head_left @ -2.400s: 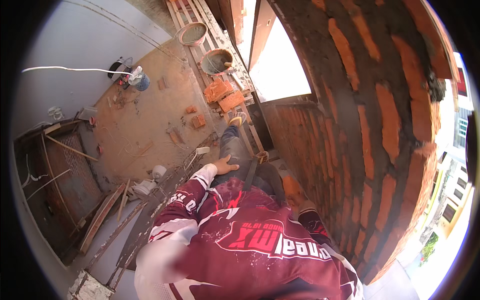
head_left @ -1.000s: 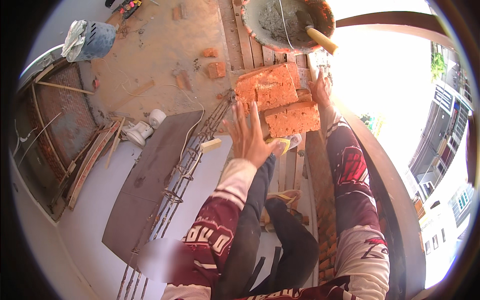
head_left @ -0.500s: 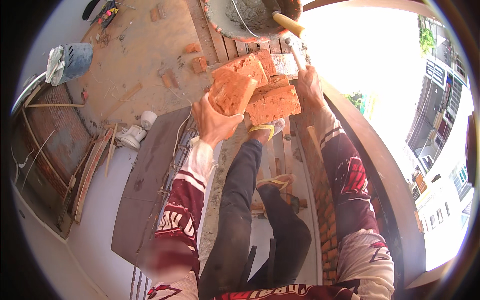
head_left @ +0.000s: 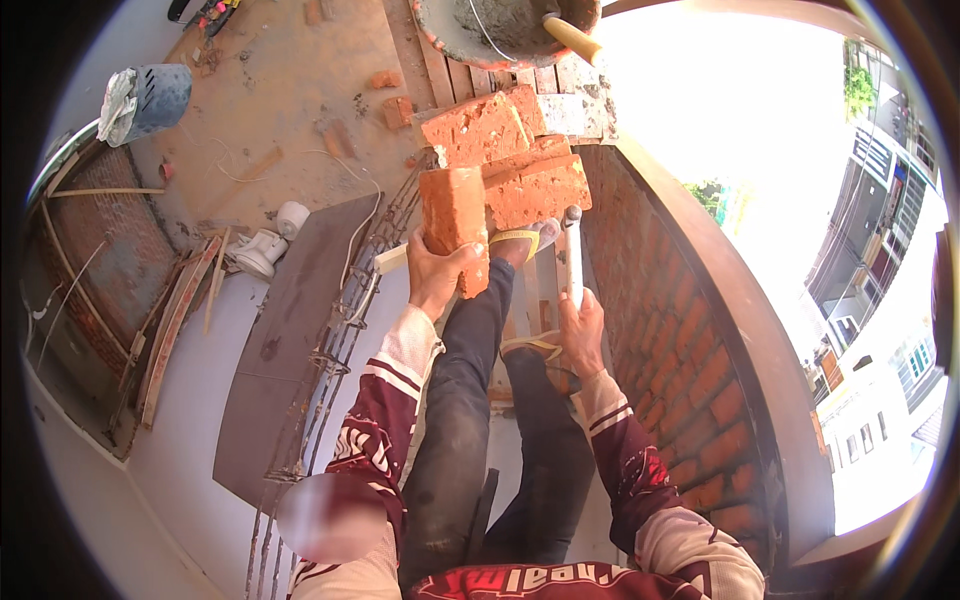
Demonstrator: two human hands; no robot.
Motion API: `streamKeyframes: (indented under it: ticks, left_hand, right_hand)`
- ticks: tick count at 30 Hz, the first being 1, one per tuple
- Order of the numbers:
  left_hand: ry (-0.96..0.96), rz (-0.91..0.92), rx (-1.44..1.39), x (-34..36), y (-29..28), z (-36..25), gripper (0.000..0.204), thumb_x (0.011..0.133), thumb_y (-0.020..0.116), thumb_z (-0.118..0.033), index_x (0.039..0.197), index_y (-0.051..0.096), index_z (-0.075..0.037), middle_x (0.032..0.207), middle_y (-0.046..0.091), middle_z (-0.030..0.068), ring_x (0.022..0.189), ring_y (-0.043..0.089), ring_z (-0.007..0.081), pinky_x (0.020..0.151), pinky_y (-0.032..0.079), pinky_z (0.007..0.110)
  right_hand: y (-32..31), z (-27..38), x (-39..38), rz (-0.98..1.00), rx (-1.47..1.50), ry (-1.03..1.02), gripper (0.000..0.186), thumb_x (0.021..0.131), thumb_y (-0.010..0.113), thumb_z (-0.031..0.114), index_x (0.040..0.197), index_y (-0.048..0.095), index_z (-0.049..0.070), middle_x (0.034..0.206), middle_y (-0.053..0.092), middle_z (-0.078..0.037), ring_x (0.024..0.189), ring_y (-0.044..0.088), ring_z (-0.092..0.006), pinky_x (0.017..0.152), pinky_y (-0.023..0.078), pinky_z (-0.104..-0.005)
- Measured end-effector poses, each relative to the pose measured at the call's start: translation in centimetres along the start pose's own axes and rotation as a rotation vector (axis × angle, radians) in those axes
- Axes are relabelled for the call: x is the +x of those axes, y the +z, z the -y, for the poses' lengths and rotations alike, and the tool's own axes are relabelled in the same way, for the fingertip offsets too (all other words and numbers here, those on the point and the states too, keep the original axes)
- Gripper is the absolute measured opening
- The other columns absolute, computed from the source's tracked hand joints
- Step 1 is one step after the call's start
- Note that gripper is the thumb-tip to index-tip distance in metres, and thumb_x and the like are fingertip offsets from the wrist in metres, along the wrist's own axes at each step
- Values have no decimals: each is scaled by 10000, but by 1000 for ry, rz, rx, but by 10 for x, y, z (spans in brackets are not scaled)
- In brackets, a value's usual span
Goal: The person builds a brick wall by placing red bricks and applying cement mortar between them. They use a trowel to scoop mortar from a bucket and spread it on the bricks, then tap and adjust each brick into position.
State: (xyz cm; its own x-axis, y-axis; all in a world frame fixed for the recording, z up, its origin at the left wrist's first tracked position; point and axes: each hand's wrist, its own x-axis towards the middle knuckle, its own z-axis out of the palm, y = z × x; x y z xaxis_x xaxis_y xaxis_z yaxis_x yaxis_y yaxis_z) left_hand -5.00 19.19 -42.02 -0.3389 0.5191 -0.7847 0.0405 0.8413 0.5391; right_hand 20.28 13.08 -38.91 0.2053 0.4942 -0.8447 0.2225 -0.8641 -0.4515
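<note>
Left grip (head_left: pixel 436 272) was clamped on a brick (head_left: pixel 453 205), right grip (head_left: pixel 583 325) wrapped round some pale tool (head_left: pixel 573 255), other bricks (head_left: pixel 540 192) just beyond.

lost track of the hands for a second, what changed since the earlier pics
The left hand, empty before, has taken a brick from the pile and drawn it back toward the legs. The right hand has picked up a pale-handled tool and brought it back too. The bucket and remaining pile look unmoved.
</note>
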Motion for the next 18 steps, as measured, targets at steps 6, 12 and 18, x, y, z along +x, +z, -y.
streamKeyframes:
  ticks: [6, 12, 18]
  left_hand:
    - [516, 29, 815, 7, 53, -49, 1118, 563, 968, -311, 1435, 348, 16, 1339, 431, 223, 1258, 429, 394, 1115, 373, 521]
    - [704, 81, 961, 20, 80, -57, 1073, 587, 962, -323, 1439, 385, -22, 1343, 437, 205, 1271, 416, 386, 1139, 338, 485]
    - [124, -349, 142, 20, 99, -62, 1092, 650, 938, -352, 1409, 287, 88, 1302, 370, 245, 1294, 370, 412, 1127, 346, 547]
  right_hand:
    - [-9, 1, -26, -74, -50, -139, 355, 1018, 664, 355, 988, 608, 6, 798, 566, -26, 738, 530, -131, 662, 455, -323]
    - [-22, 15, -17, -72, -8, -286, 369, 1024, 658, 380, 1030, 614, 13, 818, 580, -41, 759, 548, -134, 686, 469, -319]
    - [-16, 31, -11, -43, 45, -277, 351, 1028, 657, 366, 1057, 630, 18, 818, 586, -28, 759, 540, -120, 683, 464, -312]
